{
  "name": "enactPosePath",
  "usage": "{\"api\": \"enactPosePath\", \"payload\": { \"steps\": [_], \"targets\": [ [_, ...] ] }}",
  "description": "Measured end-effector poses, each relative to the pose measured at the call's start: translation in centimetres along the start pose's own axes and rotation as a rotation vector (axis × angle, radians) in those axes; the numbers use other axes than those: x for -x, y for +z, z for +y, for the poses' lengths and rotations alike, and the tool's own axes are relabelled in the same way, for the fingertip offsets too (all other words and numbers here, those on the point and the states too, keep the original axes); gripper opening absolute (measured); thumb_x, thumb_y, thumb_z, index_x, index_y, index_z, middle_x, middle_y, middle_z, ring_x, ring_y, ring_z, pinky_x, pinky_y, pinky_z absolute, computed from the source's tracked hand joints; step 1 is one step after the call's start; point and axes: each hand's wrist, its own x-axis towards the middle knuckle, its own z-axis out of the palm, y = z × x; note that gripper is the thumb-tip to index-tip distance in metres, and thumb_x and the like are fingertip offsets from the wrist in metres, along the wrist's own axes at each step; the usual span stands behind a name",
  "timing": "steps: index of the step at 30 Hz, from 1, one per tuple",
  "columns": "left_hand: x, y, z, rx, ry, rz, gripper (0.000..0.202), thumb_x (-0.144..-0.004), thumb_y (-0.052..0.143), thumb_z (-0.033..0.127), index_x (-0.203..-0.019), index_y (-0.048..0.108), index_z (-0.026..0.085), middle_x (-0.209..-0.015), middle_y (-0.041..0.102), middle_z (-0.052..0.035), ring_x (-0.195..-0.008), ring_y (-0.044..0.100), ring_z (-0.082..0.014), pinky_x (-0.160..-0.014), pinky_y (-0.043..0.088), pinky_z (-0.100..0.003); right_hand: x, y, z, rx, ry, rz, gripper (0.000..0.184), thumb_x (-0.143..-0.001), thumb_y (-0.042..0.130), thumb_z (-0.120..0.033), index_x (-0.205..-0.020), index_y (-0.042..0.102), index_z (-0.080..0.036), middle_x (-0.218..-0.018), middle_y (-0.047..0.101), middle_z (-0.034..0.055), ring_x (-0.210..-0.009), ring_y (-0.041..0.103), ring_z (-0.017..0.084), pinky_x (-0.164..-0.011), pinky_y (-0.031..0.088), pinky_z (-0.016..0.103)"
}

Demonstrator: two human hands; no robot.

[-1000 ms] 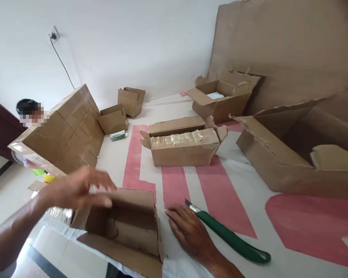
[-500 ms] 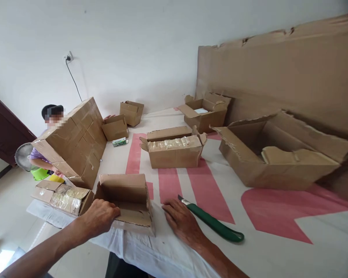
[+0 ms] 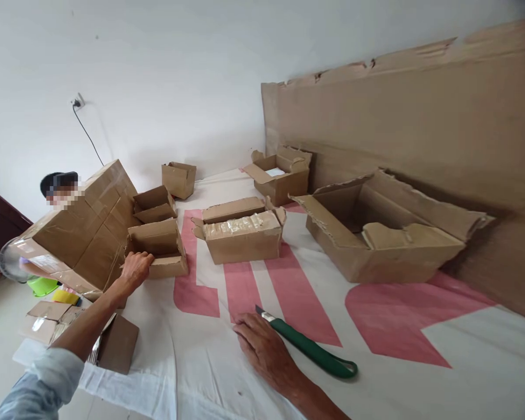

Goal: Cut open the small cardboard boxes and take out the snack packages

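over the cloth (image 3: 201,361), left hand (image 3: 137,266) pinching box (image 3: 168,267) edge — mouth up, long axis crosswise

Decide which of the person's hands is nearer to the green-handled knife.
Right. The right hand rests on the cloth close beside the knife, near its blade end; the left hand is farther away, gripping a small open box.

We could read no word, brand or number anywhere. On the white cloth (image 3: 201,367) we saw large red shapes (image 3: 300,297), perhaps parts of printed lettering, but we could not make out any character in them.
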Motion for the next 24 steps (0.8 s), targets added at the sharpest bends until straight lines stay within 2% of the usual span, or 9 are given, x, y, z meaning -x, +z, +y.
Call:
{"api": "enactPosePath", "payload": {
  "steps": [6, 12, 17, 21, 24],
  "targets": [
    [-4.4, 2.2, -1.0, -0.032, -0.114, 0.046, 0.018, -0.098, 0.064, 0.024, -0.109, 0.078, 0.023, -0.117, 0.078, -0.0146, -0.112, 0.073, -0.0346, -0.098, 0.047, -0.044, -0.3, -0.2, -0.4, -0.003, 0.010, 0.009, 0.026, -0.094, 0.049, -0.002, -0.095, 0.065, -0.023, -0.099, 0.069, 0.0058, -0.090, 0.067, 0.022, -0.082, 0.057, 0.038],
    [-9.4, 3.4, -2.3, -0.047, -0.185, 0.102, 0.024, -0.101, 0.056, 0.020, -0.112, 0.077, 0.020, -0.120, 0.075, -0.0183, -0.118, 0.070, -0.0358, -0.100, 0.046, -0.046, -0.3, -0.3, -0.3, -0.011, 0.014, 0.020, 0.029, -0.093, 0.049, 0.001, -0.098, 0.064, -0.024, -0.102, 0.069, 0.0055, -0.091, 0.067, 0.022, -0.082, 0.056, 0.038],
    [-13.3, 3.6, -3.4, -0.017, -0.230, 0.117, 0.027, -0.101, 0.052, 0.015, -0.113, 0.075, 0.021, -0.122, 0.073, -0.0168, -0.121, 0.067, -0.0340, -0.103, 0.045, -0.045, -0.5, -0.3, -0.2, -0.003, 0.017, 0.023, 0.033, -0.092, 0.047, 0.003, -0.101, 0.062, -0.024, -0.100, 0.068, 0.0047, -0.089, 0.067, 0.021, -0.079, 0.056, 0.036],
    [-14.4, 2.6, -3.4, 0.034, -0.289, 0.130, 0.030, -0.095, 0.056, 0.013, -0.120, 0.071, 0.021, -0.130, 0.068, -0.0186, -0.125, 0.062, -0.0362, -0.106, 0.044, -0.051, -0.6, -0.4, -0.3, 0.007, 0.018, 0.023, 0.033, -0.092, 0.046, 0.004, -0.101, 0.060, -0.024, -0.099, 0.067, 0.0044, -0.088, 0.066, 0.021, -0.078, 0.055, 0.035],
    [-13.3, 1.1, -2.3, 0.102, -0.292, 0.160, 0.048, -0.087, 0.071, 0.020, -0.134, 0.063, 0.022, -0.141, 0.060, -0.0201, -0.132, 0.055, -0.0408, -0.108, 0.043, -0.056, -0.6, -0.3, -0.3, -0.010, 0.010, 0.043, 0.031, -0.092, 0.046, 0.004, -0.099, 0.059, -0.024, -0.099, 0.067, 0.0044, -0.087, 0.065, 0.020, -0.076, 0.055, 0.034]
  ]
}}
